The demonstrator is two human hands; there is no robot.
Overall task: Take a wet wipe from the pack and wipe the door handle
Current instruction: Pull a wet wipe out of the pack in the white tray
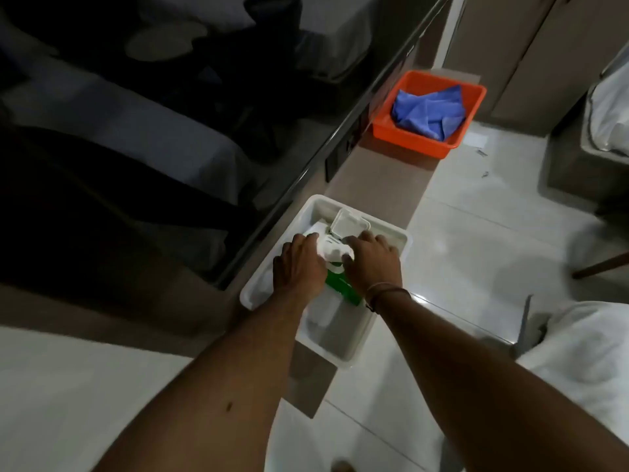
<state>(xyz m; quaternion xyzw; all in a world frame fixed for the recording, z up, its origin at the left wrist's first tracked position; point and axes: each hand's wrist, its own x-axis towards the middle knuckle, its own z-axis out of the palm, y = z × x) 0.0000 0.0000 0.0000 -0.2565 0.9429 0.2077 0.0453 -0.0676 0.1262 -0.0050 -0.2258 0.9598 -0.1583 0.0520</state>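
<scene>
Here, line by line:
Pack: the wet wipe pack [343,289], green and white, is lying in the white tray [391,233] on the brown ledge [384,178], its flip lid [350,226] standing open.
Left hand: the left hand [299,267] is pressing down on the pack, fingers curled over its left side.
Right hand: the right hand [372,262] is pinching a white wipe [335,250] at the opening; a cord bracelet [384,289] is circling the wrist.
Farther along: an orange bin [408,137] is holding a blue cloth [429,109].
Door handle: not visible.
</scene>
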